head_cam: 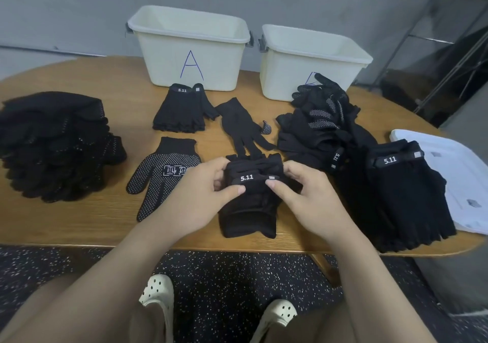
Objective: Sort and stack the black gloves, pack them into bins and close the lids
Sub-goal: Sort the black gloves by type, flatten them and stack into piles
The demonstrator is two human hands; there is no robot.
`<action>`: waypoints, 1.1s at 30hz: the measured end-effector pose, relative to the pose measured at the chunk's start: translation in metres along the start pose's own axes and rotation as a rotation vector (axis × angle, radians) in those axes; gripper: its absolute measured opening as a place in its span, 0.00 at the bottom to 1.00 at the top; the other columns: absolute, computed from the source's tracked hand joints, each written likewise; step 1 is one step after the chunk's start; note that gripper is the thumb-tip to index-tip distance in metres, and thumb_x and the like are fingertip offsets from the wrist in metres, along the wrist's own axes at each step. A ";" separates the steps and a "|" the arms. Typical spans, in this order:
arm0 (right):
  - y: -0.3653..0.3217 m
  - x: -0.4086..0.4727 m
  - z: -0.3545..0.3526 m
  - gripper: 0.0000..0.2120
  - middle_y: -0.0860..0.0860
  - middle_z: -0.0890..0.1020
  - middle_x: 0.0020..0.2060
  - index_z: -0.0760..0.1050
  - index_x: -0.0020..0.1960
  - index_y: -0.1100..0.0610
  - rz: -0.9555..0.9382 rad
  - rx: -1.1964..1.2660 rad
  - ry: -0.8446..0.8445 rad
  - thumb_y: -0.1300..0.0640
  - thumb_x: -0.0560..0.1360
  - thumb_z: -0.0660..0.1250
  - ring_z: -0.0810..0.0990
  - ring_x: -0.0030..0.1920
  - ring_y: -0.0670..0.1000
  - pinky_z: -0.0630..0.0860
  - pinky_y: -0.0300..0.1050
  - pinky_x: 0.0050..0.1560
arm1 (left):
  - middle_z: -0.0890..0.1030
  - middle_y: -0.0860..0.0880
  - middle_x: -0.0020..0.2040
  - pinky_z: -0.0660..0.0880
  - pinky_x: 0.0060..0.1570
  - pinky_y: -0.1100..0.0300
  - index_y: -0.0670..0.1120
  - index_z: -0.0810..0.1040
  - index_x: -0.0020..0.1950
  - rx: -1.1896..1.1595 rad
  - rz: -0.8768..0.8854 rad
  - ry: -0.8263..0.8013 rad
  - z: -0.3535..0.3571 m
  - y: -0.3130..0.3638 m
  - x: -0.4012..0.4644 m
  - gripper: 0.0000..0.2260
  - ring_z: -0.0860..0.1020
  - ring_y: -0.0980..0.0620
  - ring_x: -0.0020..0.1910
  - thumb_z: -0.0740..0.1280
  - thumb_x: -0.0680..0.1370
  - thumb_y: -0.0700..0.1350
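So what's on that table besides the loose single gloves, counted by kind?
Bins: 2 (bin A, second bin)
Lids: 1 (lid)
Glove piles: 4 (left, by bin A, middle right, far right)
Total: 7

Seen from above, two bare hands hold a bundle of black fingerless fabric gloves (250, 197) labelled 5.11 at the near edge of a rounded wooden table (79, 216). The left hand (211, 187) and right hand (298, 192) pinch its strap between thumb and fingers. At the far side stand two open cream plastic bins, one marked A (190, 49), the other (311, 62) to its right. Piles of black gloves lie left (55, 144) and right (396, 197); a single dotted black glove (161, 176) lies flat just left of the hands.
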State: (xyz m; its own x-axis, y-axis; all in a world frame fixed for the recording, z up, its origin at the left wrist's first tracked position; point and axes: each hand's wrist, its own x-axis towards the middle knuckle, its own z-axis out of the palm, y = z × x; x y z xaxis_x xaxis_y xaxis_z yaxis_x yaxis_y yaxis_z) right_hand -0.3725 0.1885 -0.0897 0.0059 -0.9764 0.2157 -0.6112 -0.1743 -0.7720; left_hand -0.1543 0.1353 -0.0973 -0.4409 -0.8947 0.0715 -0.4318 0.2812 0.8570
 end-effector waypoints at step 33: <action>-0.021 -0.037 -0.205 0.15 0.59 0.87 0.46 0.82 0.52 0.63 0.226 0.052 0.168 0.51 0.80 0.68 0.86 0.50 0.62 0.82 0.53 0.50 | 0.82 0.32 0.43 0.83 0.40 0.43 0.32 0.76 0.50 -0.517 0.095 -0.206 0.117 0.143 0.029 0.21 0.84 0.40 0.37 0.65 0.84 0.53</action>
State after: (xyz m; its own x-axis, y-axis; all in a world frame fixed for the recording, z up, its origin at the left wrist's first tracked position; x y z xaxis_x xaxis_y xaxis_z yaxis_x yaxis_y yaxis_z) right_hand -0.5224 0.2548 0.0411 -0.2597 -0.9572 0.1278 -0.5411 0.0346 -0.8403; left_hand -0.3210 0.1908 -0.0324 -0.6262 -0.7728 0.1037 0.0360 0.1042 0.9939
